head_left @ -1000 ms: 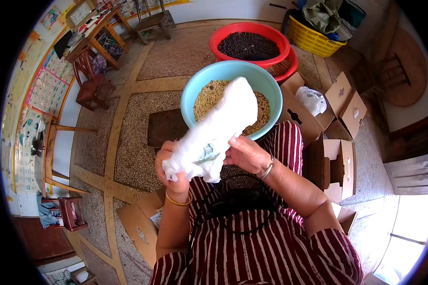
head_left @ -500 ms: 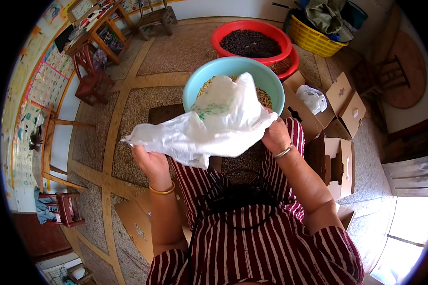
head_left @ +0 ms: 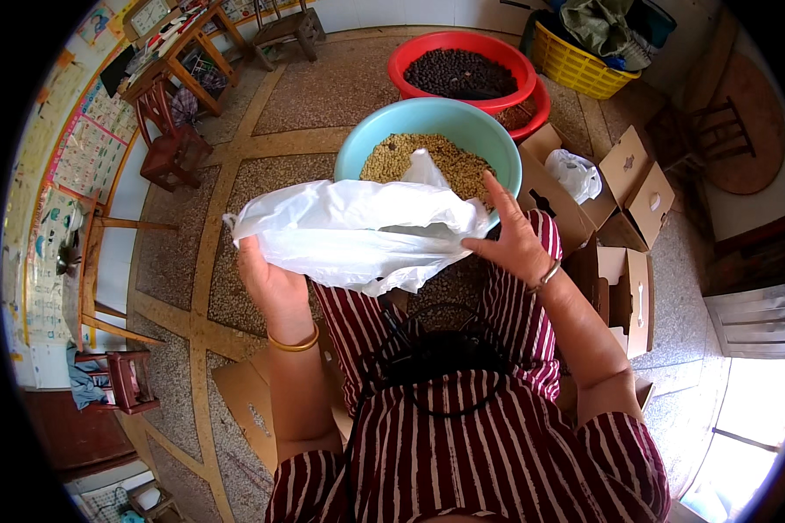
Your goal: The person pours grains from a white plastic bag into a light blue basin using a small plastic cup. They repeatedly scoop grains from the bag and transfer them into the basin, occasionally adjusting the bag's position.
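Observation:
A white plastic bag [head_left: 349, 228] stretches between my hands, its mouth partly parted near the right end. My left hand [head_left: 272, 283] is closed on the bag's left end, thumb up along its edge. At the other end my right hand [head_left: 516, 237] has its fingers spread, with thumb and fingertips beside the bag's rim; whether they press on the plastic is hard to see. Just beyond the bag stands a light blue basin [head_left: 355, 144] holding pale yellow-brown beans or grains [head_left: 427, 157]. The bag covers the basin's near edge.
Behind the basin sit a red basin [head_left: 401, 65] of dark round pieces and another red basin [head_left: 539, 118] below it. Open cardboard boxes [head_left: 624, 218] stand at my right, one with a white bag [head_left: 574, 174]. A yellow basket [head_left: 576, 65] and wooden chair [head_left: 170, 144] are farther off.
The bag has dropped lower and spread out sideways, uncovering more of the grains. My right hand has loosened its grip and spread its fingers; my left still holds its end.

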Demonstrator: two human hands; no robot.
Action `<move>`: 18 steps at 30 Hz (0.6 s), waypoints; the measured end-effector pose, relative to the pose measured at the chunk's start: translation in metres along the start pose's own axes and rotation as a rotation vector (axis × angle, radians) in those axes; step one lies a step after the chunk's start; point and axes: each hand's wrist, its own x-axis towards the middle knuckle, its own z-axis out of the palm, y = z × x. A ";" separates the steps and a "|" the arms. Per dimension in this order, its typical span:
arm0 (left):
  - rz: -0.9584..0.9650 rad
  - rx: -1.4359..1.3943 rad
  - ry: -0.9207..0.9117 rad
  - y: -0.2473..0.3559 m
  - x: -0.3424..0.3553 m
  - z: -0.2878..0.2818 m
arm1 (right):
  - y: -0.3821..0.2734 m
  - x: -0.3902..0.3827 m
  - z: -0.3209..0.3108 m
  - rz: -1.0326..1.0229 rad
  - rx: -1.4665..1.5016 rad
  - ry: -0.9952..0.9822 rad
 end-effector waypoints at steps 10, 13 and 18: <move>-0.023 -0.060 -0.335 0.000 -0.004 0.012 | -0.036 0.033 0.017 0.005 0.060 0.057; 0.049 0.333 -0.320 -0.009 0.001 -0.030 | -0.027 0.046 0.016 0.055 0.747 0.125; -0.014 0.868 -0.366 -0.004 0.009 -0.019 | -0.037 0.058 -0.002 0.192 0.991 0.234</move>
